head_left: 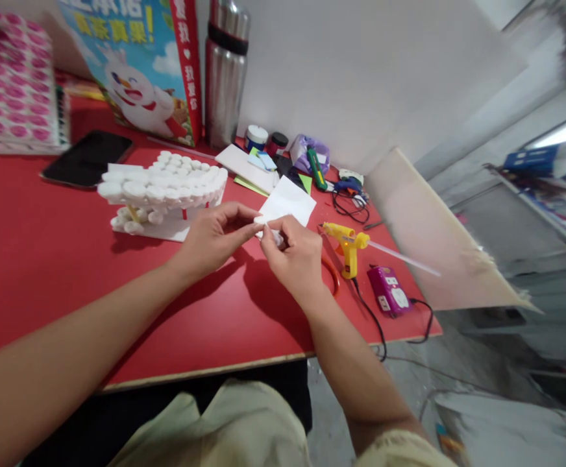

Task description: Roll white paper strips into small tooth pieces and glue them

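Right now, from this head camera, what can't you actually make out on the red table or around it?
- Small white piece: pinched between the left hand and right hand; fingers hide most of it.
- Orange ring: the right hand covers most of it.
- Flask: top cut off by the upper edge.
- Shelf items: blurred at the right.
- Small jars: labels too small to read.

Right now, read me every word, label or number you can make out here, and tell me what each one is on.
Poster box: yellow Chinese characters ending "真果!", the rest cut off at the top.
Its red side strip: white Chinese characters, too blurred to read.
Pink sticker sheet: print too small.
Purple device: label unreadable.
Blue box on the shelf: blurred.
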### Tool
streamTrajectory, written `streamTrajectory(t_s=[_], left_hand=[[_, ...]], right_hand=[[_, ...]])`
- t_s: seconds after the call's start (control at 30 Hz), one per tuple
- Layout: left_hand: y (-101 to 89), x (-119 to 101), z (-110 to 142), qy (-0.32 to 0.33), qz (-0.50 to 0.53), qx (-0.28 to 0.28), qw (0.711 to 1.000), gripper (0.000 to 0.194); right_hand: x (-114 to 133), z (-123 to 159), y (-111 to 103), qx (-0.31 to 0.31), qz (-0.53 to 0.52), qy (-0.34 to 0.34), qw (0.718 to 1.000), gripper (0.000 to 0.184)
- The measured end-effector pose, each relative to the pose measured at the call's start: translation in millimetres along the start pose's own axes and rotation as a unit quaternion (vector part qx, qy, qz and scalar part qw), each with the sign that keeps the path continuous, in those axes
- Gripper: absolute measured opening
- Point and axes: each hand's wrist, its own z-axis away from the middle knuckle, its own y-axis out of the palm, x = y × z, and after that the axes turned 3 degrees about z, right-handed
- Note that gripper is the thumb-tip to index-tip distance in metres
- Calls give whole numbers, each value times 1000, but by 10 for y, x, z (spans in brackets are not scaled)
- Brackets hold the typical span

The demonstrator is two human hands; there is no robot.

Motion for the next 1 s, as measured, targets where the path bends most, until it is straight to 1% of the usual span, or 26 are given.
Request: streamTrajectory(t_s=[0.17,0.3,0.43,0.57,0.7,0.87,1.0], left_hand=[[-64,7,-25,-26,6,6,1000,22],[-103,3,-50,-53,4,12,999,28],[-113,-36,-62,-87,34,36,995,30],[-130,-84,-73,-103,24,54,993,32],[-145,-61,-81,-92,2,66,994,30],[-105,-8,-58,-49,-43,56,996,21],[-32,-32,-29,-46,-56,34,997,17]], right_hand=[[-84,-18,-42,29,-13,-46,998,15],[-148,-41,-88,58,-42,-82,994,12],[-172,-59,-121,77,-53,-105,990,13],[-173,-58,-127,94,-41,-108,989,14],[-168,-52,-118,109,-28,-85,990,16],[-172,-40,-93,119,-12,-42,992,19],[-169,-17,-66,116,2,-50,992,17]])
